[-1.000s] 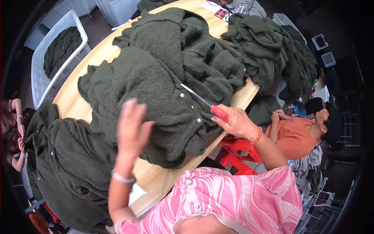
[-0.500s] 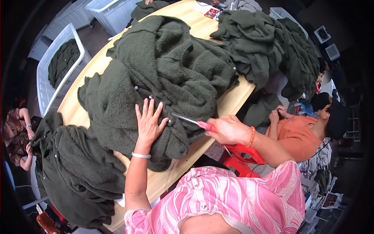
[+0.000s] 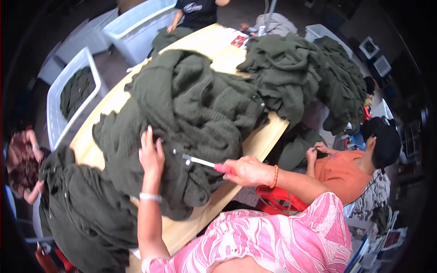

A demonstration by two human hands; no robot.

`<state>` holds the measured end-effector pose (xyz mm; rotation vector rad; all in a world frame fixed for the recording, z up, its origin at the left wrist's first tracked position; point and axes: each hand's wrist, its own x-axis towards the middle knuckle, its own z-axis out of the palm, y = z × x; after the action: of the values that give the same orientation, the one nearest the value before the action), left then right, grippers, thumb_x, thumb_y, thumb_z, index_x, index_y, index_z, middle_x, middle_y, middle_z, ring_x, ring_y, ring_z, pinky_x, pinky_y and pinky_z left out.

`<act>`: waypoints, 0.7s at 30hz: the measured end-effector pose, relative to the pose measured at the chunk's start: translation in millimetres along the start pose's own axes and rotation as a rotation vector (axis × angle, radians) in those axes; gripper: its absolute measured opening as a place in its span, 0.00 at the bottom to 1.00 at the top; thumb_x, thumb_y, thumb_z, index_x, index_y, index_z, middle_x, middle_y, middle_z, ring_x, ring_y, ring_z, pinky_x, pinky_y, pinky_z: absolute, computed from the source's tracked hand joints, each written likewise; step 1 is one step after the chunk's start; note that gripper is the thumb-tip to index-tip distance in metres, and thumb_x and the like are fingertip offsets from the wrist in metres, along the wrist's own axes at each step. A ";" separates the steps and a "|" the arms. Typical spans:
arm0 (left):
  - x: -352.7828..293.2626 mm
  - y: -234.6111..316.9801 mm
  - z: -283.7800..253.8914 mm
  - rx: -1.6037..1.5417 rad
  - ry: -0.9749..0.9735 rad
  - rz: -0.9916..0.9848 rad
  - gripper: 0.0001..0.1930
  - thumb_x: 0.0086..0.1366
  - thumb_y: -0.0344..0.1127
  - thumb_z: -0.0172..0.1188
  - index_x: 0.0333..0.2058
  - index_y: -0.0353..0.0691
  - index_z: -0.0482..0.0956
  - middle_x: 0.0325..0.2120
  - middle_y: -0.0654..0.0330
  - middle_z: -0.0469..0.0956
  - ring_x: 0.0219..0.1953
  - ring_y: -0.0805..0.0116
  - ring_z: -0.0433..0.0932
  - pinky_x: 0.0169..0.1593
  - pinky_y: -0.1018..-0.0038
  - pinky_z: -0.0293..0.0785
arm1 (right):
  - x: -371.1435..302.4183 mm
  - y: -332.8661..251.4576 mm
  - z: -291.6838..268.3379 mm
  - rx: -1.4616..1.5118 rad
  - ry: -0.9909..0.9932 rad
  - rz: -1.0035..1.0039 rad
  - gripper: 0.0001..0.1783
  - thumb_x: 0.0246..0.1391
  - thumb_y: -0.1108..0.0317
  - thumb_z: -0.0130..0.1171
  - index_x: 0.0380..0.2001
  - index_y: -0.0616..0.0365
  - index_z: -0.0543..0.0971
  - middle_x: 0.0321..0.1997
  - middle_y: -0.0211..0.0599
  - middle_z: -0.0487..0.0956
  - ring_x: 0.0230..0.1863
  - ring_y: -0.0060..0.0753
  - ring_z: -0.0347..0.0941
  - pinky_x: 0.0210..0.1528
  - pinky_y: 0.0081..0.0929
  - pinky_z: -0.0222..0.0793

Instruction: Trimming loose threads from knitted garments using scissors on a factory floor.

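Observation:
A large heap of dark green fleece fabric (image 3: pixel 182 91) lies before me, with a few small shiny studs (image 3: pixel 174 151) on it. My left hand (image 3: pixel 151 157) rests on the fleece with its fingers stretched out, holding nothing. The right hand (image 3: pixel 248 172) is closed round the red handle of a tool (image 3: pixel 200 162) with a slim metal shaft. Its tip points left, over the fleece close to the studs. Motion blurs the tip, so I cannot tell its exact shape or whether it touches the cloth.
More green fleece (image 3: pixel 86 204) hangs over the table (image 3: pixel 271 136) at left; another pile (image 3: pixel 282 68) lies far right. White bins (image 3: pixel 53 109) stand beyond the table. A co-worker in orange (image 3: pixel 341 173) sits at right near a red stool (image 3: pixel 273 200); others are at left and far side.
The view has tilted up, so the far side shows more. My left hand has shifted left on the fleece. The tool has moved left, its tip nearer the studs.

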<state>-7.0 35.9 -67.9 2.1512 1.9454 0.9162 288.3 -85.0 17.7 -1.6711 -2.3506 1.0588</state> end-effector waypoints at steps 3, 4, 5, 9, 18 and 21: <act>36.6 -4.4 2.3 0.069 -0.078 -0.102 0.26 0.60 0.42 0.64 0.56 0.44 0.71 0.49 0.53 0.74 0.48 0.50 0.77 0.48 0.60 0.75 | 7.4 -1.3 -1.6 -0.053 0.110 -0.052 0.19 0.59 0.54 0.57 0.49 0.49 0.74 0.26 0.46 0.79 0.33 0.55 0.78 0.36 0.48 0.73; 42.8 -10.9 8.5 0.067 -0.096 -0.129 0.23 0.59 0.41 0.65 0.52 0.43 0.74 0.45 0.54 0.77 0.46 0.52 0.78 0.47 0.61 0.75 | 11.2 -3.4 -4.9 -0.049 0.121 -0.048 0.19 0.58 0.54 0.57 0.49 0.50 0.74 0.26 0.46 0.79 0.32 0.55 0.78 0.35 0.48 0.73; 43.8 -22.5 14.9 0.040 -0.099 -0.139 0.20 0.59 0.39 0.64 0.49 0.43 0.76 0.42 0.54 0.78 0.44 0.51 0.78 0.46 0.61 0.75 | 14.3 -3.2 -5.3 -0.064 0.150 -0.072 0.17 0.58 0.55 0.57 0.47 0.51 0.74 0.26 0.47 0.79 0.31 0.55 0.78 0.35 0.48 0.73; 32.6 -64.1 34.2 -0.235 -0.049 -0.152 0.12 0.57 0.34 0.66 0.40 0.40 0.80 0.31 0.59 0.81 0.33 0.64 0.79 0.38 0.69 0.75 | 30.7 -13.4 -16.2 -0.139 0.104 -0.067 0.14 0.57 0.56 0.59 0.41 0.52 0.74 0.26 0.48 0.79 0.32 0.54 0.78 0.37 0.49 0.72; 23.1 -71.6 52.4 -0.762 -0.055 -0.291 0.06 0.61 0.31 0.65 0.37 0.37 0.83 0.25 0.72 0.78 0.23 0.85 0.69 0.29 0.84 0.67 | 87.7 -36.9 -27.4 -0.108 0.033 -0.065 0.14 0.55 0.59 0.58 0.29 0.60 0.79 0.30 0.53 0.80 0.39 0.57 0.78 0.45 0.49 0.73; 15.9 -68.8 51.2 -0.654 -0.116 -0.272 0.07 0.63 0.34 0.64 0.34 0.37 0.83 0.25 0.68 0.80 0.25 0.84 0.73 0.31 0.82 0.70 | 66.8 -26.4 -21.4 -0.162 -0.135 -0.037 0.15 0.54 0.57 0.59 0.29 0.59 0.79 0.31 0.53 0.81 0.40 0.57 0.78 0.45 0.49 0.72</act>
<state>-41.9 79.1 -135.1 1.4962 1.5373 1.1381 249.0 -21.9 27.4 -1.6467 -2.6061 1.0304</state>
